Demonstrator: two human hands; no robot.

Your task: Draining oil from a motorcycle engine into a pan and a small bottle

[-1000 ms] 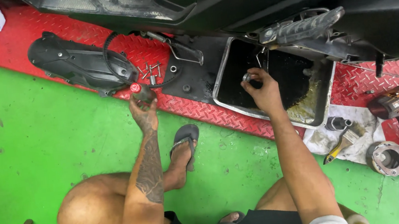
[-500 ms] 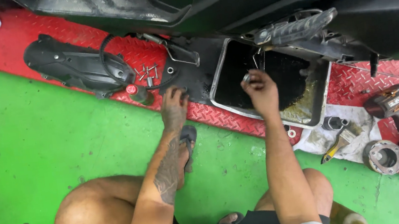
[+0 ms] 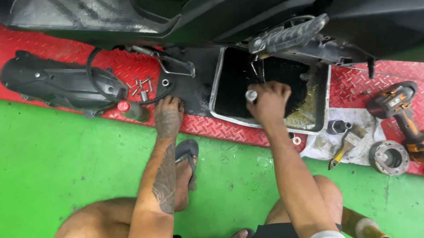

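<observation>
I squat on a green floor beside a raised scooter. My right hand is closed around a small silver cylindrical part held over the near rim of a black metal tray holding dark oily liquid. My left hand rests palm down on the red checker plate, next to a black bracket piece; nothing shows in it. A small red-capped bottle lies just left of that hand.
A black plastic engine cover and several loose bolts lie on the red plate at left. At right, a cordless power tool, a round metal part and a hand tool on a dirty rag. The scooter body hangs overhead.
My left hand has let go of the red-capped bottle and moved right, settling flat on the red plate. My right hand stays at the tray rim with the silver part.
</observation>
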